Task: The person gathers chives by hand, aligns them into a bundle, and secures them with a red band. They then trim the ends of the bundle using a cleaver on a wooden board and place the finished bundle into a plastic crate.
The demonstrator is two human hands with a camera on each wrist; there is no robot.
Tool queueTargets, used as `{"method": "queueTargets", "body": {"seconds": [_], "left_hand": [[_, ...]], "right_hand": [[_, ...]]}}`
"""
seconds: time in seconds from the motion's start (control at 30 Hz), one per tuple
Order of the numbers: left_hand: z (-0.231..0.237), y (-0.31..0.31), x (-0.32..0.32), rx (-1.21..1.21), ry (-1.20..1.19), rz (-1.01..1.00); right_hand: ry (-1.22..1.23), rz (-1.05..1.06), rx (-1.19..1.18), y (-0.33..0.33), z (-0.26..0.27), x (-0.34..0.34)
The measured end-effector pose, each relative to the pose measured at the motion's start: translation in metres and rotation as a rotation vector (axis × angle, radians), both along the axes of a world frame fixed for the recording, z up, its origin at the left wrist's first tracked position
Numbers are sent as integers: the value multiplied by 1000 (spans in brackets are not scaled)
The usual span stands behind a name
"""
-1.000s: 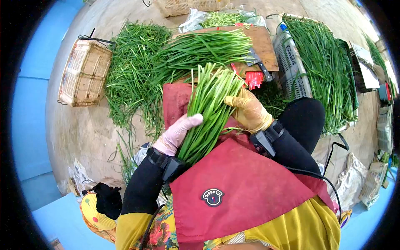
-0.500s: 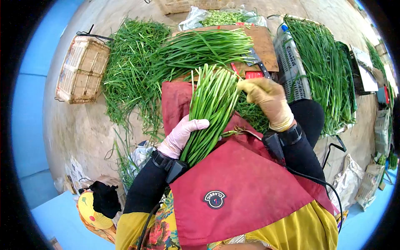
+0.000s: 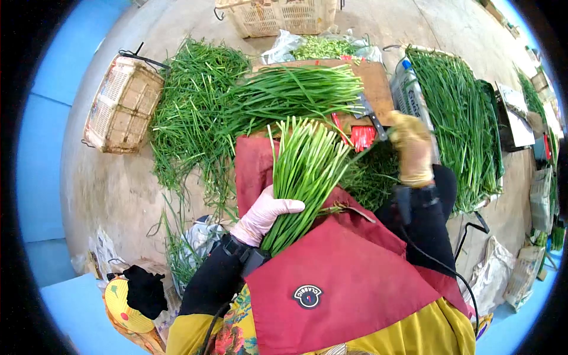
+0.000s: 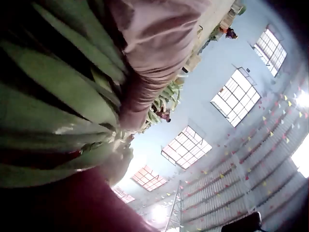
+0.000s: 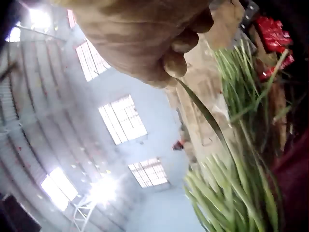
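Left grip (image 3: 264, 216) curls round a bunch of green stalks (image 3: 306, 183) over the red apron (image 3: 337, 278), pale ends (image 3: 305, 129) pointing forward. Right grip (image 3: 412, 151) pinches one long leaf (image 5: 204, 112) near the bunch; a knife (image 3: 373, 118) rests at the wooden board's edge (image 3: 377, 89), beside red strips (image 3: 362, 137).

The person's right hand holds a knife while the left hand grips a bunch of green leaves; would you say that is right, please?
Not a knife: the right wrist view shows the right hand pinching a green leaf. The left hand does grip the bunch.
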State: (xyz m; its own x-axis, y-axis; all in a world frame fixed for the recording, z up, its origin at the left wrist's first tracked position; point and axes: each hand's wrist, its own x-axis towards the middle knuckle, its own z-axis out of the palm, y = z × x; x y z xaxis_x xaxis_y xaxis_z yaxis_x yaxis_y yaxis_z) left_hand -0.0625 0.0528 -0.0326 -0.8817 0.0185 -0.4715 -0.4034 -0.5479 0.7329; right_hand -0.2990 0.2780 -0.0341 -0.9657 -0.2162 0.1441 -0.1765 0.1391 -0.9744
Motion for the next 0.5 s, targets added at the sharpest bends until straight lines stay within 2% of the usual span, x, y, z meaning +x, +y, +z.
{"method": "queueTargets", "body": {"seconds": [0.03, 0.1, 0.13, 0.2, 0.27, 0.33, 0.4, 0.5], "left_hand": [[2, -2, 0, 53, 1, 10], [4, -4, 2, 145, -20, 20], [-4, -5, 1, 91, 13, 20], [-1, -6, 1, 104, 9, 22], [0, -6, 3, 120, 7, 12], [2, -6, -2, 132, 19, 1], [4, -5, -1, 131, 10, -5], [5, -5, 0, 81, 14, -14]], "right_hand": [[-207, -189, -104, 5, 37, 5], [-40, -302, -135, 39, 41, -16], [7, -349, -81, 53, 44, -22], [-52, -21, 189, 87, 26, -30], [20, 458, 446, 93, 2, -15], [-150, 564, 459, 63, 6, 21], [-511, 648, 387, 24, 17, 47], [-522, 719, 286, -16, 13, 73]]}}
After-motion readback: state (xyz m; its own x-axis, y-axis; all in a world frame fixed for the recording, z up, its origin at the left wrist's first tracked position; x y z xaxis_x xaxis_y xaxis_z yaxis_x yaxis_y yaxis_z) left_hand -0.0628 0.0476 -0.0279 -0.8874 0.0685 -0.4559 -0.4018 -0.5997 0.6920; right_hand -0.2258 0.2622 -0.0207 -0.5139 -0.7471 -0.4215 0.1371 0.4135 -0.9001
